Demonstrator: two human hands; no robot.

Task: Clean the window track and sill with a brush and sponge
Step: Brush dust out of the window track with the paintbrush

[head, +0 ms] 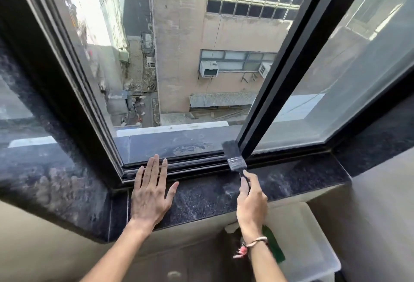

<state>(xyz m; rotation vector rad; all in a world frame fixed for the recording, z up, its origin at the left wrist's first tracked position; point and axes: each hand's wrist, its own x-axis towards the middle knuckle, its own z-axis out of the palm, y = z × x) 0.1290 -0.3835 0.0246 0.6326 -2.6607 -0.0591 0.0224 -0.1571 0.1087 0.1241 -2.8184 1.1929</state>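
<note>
Open sliding window over a dark speckled stone sill [201, 194]; concrete buildings and an alley far below outside. The sill carries a grey film of dust, heaviest at the left return and in a streak near my right hand. The outer ledge [179, 142] beyond the track is also dusty and blotched.

Step in hand, as I judge it: dry brushing of the window track [190, 165], at its right end. My right hand [252, 203] is closed round the handle of the brush [235, 158], pinching it between thumb and fingers. The bristles reach over the rails to the outer ledge, right beside the foot of the sliding sash frame [280, 80]; whether the tips press down I cannot tell. My left hand [150, 196] is spread flat, palm on the sill, fingertips lying over the near rails of the track. It holds nothing.

The brush sits at the far right of the open track, well apart from my left hand.

Next move probably calls for keeping the bristles down in the grooves and drawing the grit along toward one end; the left fingers would need to lift clear first.

A green pad, possibly the sponge [274, 246], lies in a pale tub [313, 248] below the sill, partly hidden by my right wrist; not yet in use
</note>
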